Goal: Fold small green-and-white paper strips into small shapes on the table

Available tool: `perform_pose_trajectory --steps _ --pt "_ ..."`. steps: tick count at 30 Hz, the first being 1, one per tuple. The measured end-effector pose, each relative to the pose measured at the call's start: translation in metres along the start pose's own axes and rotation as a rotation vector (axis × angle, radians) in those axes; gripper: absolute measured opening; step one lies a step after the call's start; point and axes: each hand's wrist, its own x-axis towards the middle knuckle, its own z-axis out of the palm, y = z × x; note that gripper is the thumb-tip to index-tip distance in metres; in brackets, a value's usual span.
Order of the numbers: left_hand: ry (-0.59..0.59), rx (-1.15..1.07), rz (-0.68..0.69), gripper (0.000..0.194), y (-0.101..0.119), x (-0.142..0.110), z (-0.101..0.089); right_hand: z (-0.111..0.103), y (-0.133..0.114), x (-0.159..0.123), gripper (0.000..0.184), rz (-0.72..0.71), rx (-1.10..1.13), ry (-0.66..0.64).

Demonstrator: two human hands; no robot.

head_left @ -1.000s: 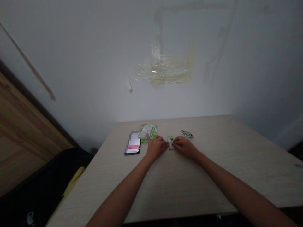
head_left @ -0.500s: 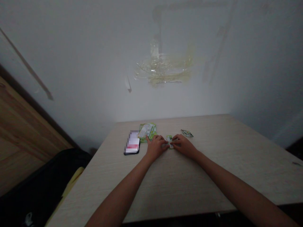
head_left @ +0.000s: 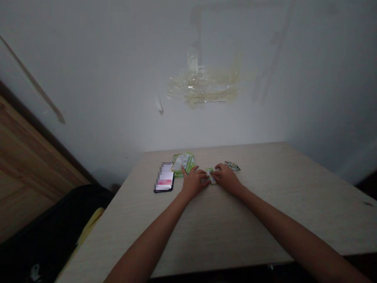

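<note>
A small green-and-white packet (head_left: pixel 211 179) lies on the table between my two hands. My left hand (head_left: pixel 194 182) has its thumb and fingertips closed on the packet's left edge, while its other fingers spread toward a stack of green-and-white packets (head_left: pixel 183 162). From the right, my right hand (head_left: pixel 227 179) pinches the packet's other side, its fingers bent over the top and partly hiding it. Just behind the right hand rests a folded, dark-and-green packet (head_left: pixel 233 166).
A phone (head_left: pixel 164 179) with a lit, pixelated screen lies left of the stack on the pale wooden table (head_left: pixel 265 224). Behind stands a wall (head_left: pixel 132 86) with yellowed tape (head_left: pixel 210 88). A black bag or cloth (head_left: pixel 67 216) and yellow fabric (head_left: pixel 84 232) are beyond the table's left edge.
My right hand has shifted slightly left and its fingers have curled further over the packet. The left hand stays nearly in place, its forefinger a bit more raised.
</note>
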Motion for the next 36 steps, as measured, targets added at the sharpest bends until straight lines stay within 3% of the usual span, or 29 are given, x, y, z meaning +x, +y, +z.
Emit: perform_pose_trajectory --steps 7,18,29,36 --pt "-0.034 0.037 -0.017 0.022 0.0 0.001 -0.001 0.001 -0.009 0.005 0.027 0.017 -0.144 0.029" --pt "-0.028 0.013 -0.064 0.019 -0.002 0.001 0.002 0.005 -0.009 0.007 0.03 0.055 -0.148 0.048" --pt "0.006 0.003 -0.065 0.021 0.0 -0.004 0.006 0.007 0.006 0.008 0.02 -0.024 0.095 0.093" --pt "0.025 -0.008 -0.046 0.019 0.0 -0.005 0.006 0.001 0.002 0.004 0.012 -0.075 0.19 0.103"
